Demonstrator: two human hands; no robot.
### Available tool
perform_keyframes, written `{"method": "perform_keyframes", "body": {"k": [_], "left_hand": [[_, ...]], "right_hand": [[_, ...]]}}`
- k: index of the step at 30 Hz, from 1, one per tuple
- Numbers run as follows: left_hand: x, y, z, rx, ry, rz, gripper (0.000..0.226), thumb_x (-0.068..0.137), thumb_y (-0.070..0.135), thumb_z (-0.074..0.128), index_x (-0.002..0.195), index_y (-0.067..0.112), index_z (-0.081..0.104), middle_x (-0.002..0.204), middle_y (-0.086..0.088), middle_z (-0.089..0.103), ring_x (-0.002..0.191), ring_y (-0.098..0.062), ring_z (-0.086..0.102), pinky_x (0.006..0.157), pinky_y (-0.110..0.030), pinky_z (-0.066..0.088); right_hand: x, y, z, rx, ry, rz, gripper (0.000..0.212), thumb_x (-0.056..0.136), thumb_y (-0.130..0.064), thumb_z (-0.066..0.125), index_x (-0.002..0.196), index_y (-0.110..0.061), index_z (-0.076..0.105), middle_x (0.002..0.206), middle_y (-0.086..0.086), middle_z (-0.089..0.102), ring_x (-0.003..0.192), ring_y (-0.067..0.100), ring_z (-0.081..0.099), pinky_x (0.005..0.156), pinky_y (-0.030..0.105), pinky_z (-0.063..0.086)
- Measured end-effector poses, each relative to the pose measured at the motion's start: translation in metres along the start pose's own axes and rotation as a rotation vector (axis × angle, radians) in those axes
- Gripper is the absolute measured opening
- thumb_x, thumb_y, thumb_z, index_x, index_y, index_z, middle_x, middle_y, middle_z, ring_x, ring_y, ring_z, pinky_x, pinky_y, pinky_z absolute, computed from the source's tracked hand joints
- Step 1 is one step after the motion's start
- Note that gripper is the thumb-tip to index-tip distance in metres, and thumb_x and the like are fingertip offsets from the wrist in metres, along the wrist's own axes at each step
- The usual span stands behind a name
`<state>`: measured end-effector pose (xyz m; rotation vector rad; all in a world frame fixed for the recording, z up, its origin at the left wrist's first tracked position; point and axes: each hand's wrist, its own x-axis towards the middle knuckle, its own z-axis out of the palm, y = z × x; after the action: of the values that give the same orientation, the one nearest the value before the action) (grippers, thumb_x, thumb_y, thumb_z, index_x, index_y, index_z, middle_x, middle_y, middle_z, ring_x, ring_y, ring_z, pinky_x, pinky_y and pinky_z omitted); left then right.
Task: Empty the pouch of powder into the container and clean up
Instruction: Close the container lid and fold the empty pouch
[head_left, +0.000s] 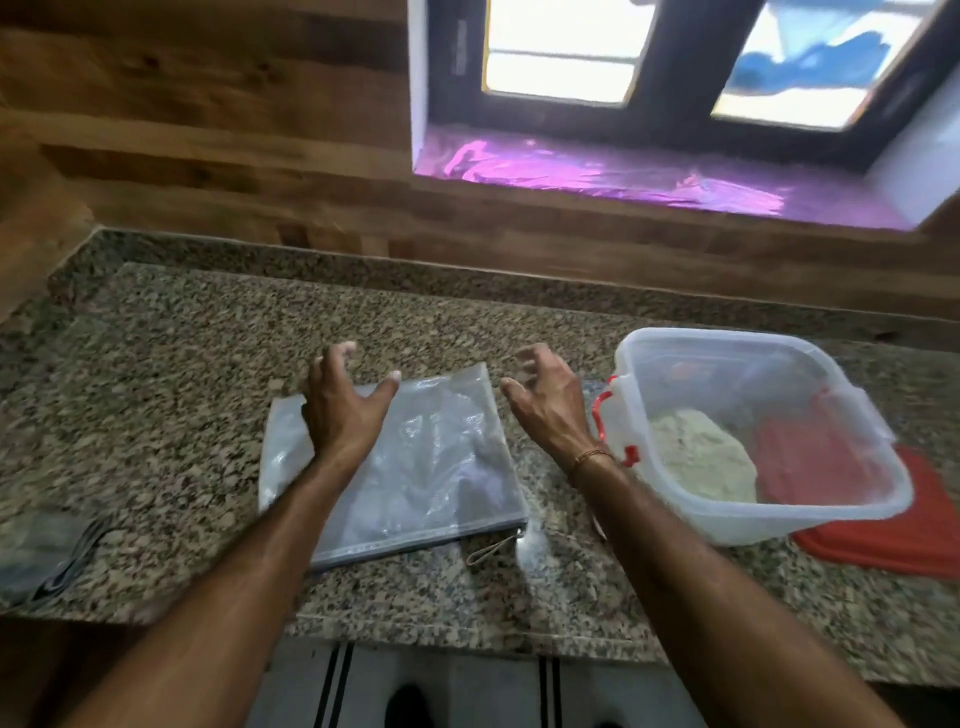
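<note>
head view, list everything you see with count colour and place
counter: one, speckled granite, across the view
pouch: one, clear, flat on the counter, centre
container: one, translucent white with red latches, counter right
powder: one heap, pale, inside the container
mat or lid: one, red, under the container
window: one, dark frame, top right
sheet: one, purple, on the window sill
hands: two, bare; left hand over the pouch, right hand between pouch and container, both holding nothing

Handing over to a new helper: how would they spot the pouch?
On the granite counter under the window, look left of the tub holding powder. The pouch lies flat there: clear plastic, with a zip and small loop along its near edge.
</note>
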<state>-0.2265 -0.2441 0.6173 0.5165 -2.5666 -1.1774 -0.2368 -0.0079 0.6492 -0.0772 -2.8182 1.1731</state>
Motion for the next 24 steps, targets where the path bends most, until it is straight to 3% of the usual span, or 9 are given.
{"method": "perform_keyframes", "body": {"k": [5,9,12,16,21,24], "left_hand": [[-0.032,0.099,0.042,-0.086,-0.036,0.189,0.062,0.085,0.053,0.075,0.133,0.023,0.050,0.135,-0.006,0.055,0.124,-0.026,0.052,0.099,-0.044,0.047],[-0.081,0.176,0.090,-0.104,-0.004,0.296,0.062,0.085,0.052,0.075,0.134,0.021,0.052,0.136,-0.006,0.057,0.125,-0.027,0.054,0.103,-0.044,0.046],[-0.127,0.235,0.134,-0.081,0.021,0.350,0.062,0.085,0.050,0.074,0.136,0.022,0.052,0.137,-0.005,0.057,0.127,-0.026,0.051,0.102,-0.040,0.043],[-0.186,0.304,0.202,-0.027,-0.071,0.392,0.066,0.085,0.056,0.072,0.139,0.023,0.050,0.138,-0.004,0.057,0.127,-0.025,0.052,0.104,-0.045,0.047],[-0.240,0.355,0.274,0.043,-0.406,0.256,0.099,0.074,0.083,0.058,0.150,0.022,0.040,0.147,-0.005,0.056,0.127,-0.029,0.059,0.104,-0.048,0.049],[-0.266,0.368,0.305,0.130,-0.453,0.255,0.097,0.079,0.078,0.060,0.152,0.022,0.032,0.139,-0.011,0.062,0.123,-0.037,0.061,0.096,-0.042,0.050]], "right_hand": [[0.000,0.009,-0.084,0.156,0.162,-0.192,0.031,0.088,-0.026,0.074,0.117,-0.018,0.066,0.113,0.003,0.069,0.098,0.014,0.067,0.087,0.034,0.058],[-0.009,0.054,-0.173,0.201,0.232,-0.279,0.034,0.090,-0.025,0.075,0.122,-0.019,0.065,0.119,0.000,0.068,0.096,0.007,0.065,0.081,0.016,0.053],[-0.016,0.110,-0.240,0.173,0.291,-0.275,0.035,0.091,-0.029,0.074,0.124,-0.023,0.064,0.122,-0.003,0.067,0.096,0.009,0.067,0.080,0.025,0.057],[-0.017,0.201,-0.308,0.098,0.359,-0.132,0.032,0.089,-0.032,0.072,0.119,-0.023,0.065,0.117,-0.001,0.067,0.101,0.017,0.067,0.086,0.038,0.056],[-0.024,0.299,-0.347,-0.009,0.322,0.081,0.038,0.090,-0.040,0.070,0.121,-0.021,0.062,0.118,0.005,0.065,0.109,0.026,0.064,0.085,0.038,0.053],[-0.038,0.356,-0.357,-0.070,0.275,0.215,0.041,0.090,-0.044,0.069,0.123,-0.022,0.060,0.125,0.005,0.062,0.116,0.028,0.061,0.089,0.039,0.051]]}}
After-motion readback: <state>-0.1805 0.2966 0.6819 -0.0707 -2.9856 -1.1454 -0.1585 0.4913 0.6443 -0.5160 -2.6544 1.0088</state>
